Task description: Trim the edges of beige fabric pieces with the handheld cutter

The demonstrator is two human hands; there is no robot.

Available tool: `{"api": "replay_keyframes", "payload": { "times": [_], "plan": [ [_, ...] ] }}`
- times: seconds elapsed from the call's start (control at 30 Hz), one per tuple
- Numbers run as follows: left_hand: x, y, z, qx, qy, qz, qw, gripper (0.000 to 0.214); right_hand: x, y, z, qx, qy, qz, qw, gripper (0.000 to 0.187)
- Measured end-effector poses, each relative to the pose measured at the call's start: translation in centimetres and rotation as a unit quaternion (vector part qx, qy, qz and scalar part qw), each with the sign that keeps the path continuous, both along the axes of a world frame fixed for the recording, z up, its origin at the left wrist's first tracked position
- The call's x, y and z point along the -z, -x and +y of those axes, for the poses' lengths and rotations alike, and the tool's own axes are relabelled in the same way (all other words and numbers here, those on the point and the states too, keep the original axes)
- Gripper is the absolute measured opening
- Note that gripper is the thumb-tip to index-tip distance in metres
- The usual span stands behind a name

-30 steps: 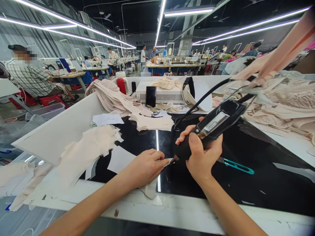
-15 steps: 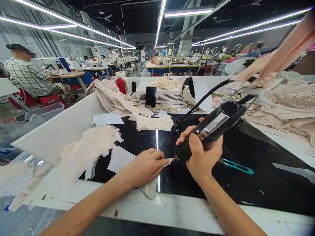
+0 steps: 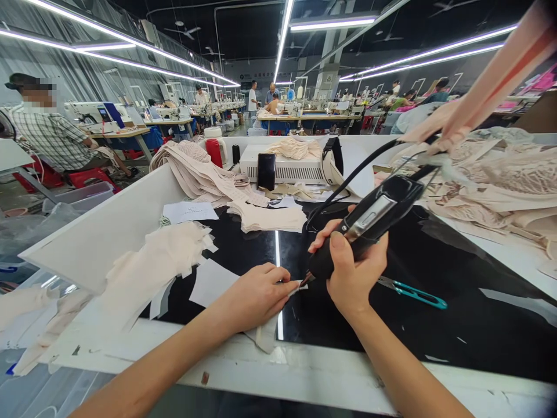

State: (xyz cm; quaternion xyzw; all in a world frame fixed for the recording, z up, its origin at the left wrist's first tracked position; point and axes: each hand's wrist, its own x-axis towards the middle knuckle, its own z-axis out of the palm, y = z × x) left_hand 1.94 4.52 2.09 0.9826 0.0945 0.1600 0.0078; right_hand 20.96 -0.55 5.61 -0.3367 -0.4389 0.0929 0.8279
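Observation:
My right hand (image 3: 350, 273) is wrapped round a black corded cutting tool (image 3: 369, 223), its tip pointing down-left onto the black table top (image 3: 435, 337). My left hand (image 3: 256, 296) lies with fingers pressed down on a small pale fabric strip (image 3: 266, 334), right at the tool's tip. The tool's cable (image 3: 348, 174) loops back toward a white box. A teal thread snipper (image 3: 413, 293) lies just right of my right hand.
Stacks of beige fabric pieces (image 3: 161, 261) lie left, more at the back (image 3: 265, 217) and a big heap right (image 3: 500, 180). A white box (image 3: 287, 165) with a phone (image 3: 267, 170) stands behind. White walls (image 3: 100, 232) edge the table. People sit at sewing machines beyond.
My right hand and the tool have shifted slightly left and up. My left hand stays on the fabric strip.

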Motion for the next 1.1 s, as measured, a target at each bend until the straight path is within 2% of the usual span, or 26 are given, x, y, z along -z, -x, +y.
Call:
{"api": "replay_keyframes", "payload": {
  "times": [0.3, 0.53, 0.77, 1.1],
  "plan": [
    [-0.1, 0.1, -0.1, 0.0, -0.003, -0.004, 1.0, 0.035, -0.3, 0.0, 0.0, 0.004, 0.008, 0.011, 1.0, 0.028],
    [-0.3, 0.0, -0.2, -0.013, 0.061, -0.01, 0.998, 0.034, -0.1, -0.2, -0.8, -0.002, -0.002, 0.002, 1.0, 0.032],
    [-0.6, 0.0, 0.0, -0.014, 0.108, -0.017, 0.994, 0.033, 0.2, 0.2, -0.4, 0.005, -0.011, 0.009, 1.0, 0.03],
    [-0.3, 0.0, 0.1, -0.011, 0.1, -0.014, 0.995, 0.034, 0.0, 0.4, -0.2, 0.005, -0.006, 0.022, 1.0, 0.03]
  ]
}}
